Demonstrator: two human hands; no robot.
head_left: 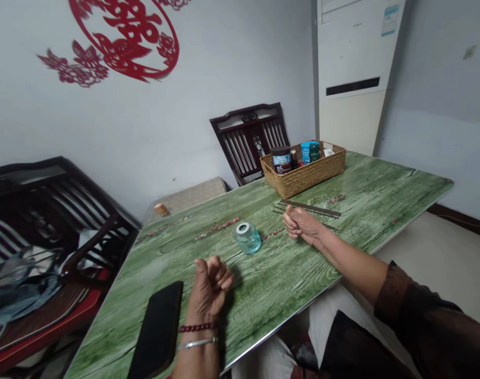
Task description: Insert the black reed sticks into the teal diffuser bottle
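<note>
My left hand [214, 284], with a red bead bracelet and a silver bangle at its wrist, rests above the table, fingers curled in and thumb up. Nothing shows in it. To its upper right stands a small light-blue glass bottle [250, 241], upright, with a silver ring collar around its open neck. My right hand [300, 223] is curled into a loose fist to the right of the bottle, apart from it, and I see nothing in its fingers. Several thin dark sticks [319, 209] lie on the table just behind that hand and are partly hidden by it.
A black phone [156, 329] lies left of my left hand on the green wood-patterned table [279, 284]. At the back, a woven basket [303, 176] holds jars and packages. A small orange-brown object [161, 209] sits at the far left. Dark wooden chairs [251, 145] stand behind.
</note>
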